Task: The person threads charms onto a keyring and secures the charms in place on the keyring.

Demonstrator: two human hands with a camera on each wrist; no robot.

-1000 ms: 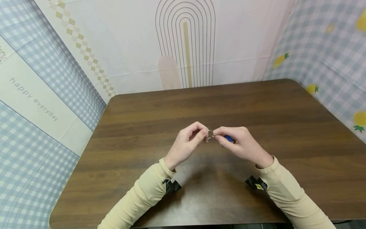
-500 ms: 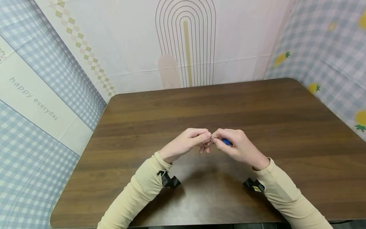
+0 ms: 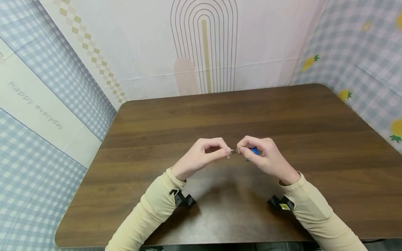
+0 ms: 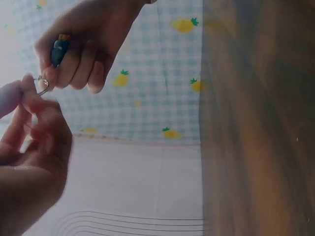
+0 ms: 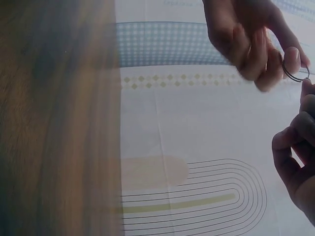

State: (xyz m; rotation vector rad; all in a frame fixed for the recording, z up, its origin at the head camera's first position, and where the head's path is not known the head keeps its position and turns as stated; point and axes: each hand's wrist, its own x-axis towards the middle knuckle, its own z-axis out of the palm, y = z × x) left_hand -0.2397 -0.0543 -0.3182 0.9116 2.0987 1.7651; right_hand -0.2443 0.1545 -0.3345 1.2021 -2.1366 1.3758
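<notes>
Above the middle of the table, my left hand [image 3: 205, 155] pinches a thin metal key ring [image 3: 233, 151] between thumb and index finger. Opposite it, my right hand [image 3: 263, 157] pinches the other end of the keychain by its small metal link. A blue charm [image 3: 254, 151] belonging to it shows behind the right thumb. In the left wrist view this charm [image 4: 59, 50] is dark blue with an orange top, against the right fingers. The key ring [image 5: 291, 74] appears as a double-wire loop in the right wrist view, its far side hidden by fingertips.
The brown wooden table [image 3: 201, 118] spreads under both hands. Behind it hangs a white cloth [image 3: 267, 42] with printed arches, and blue checked cloths [image 3: 355, 62] close off both sides. Black wrist cameras [image 3: 183, 199] sit on the cream sleeves.
The hands came together, fingertips meeting at the ring, then drew slightly apart again. The ring showed as an open loop earlier and now looks nearly edge-on.
</notes>
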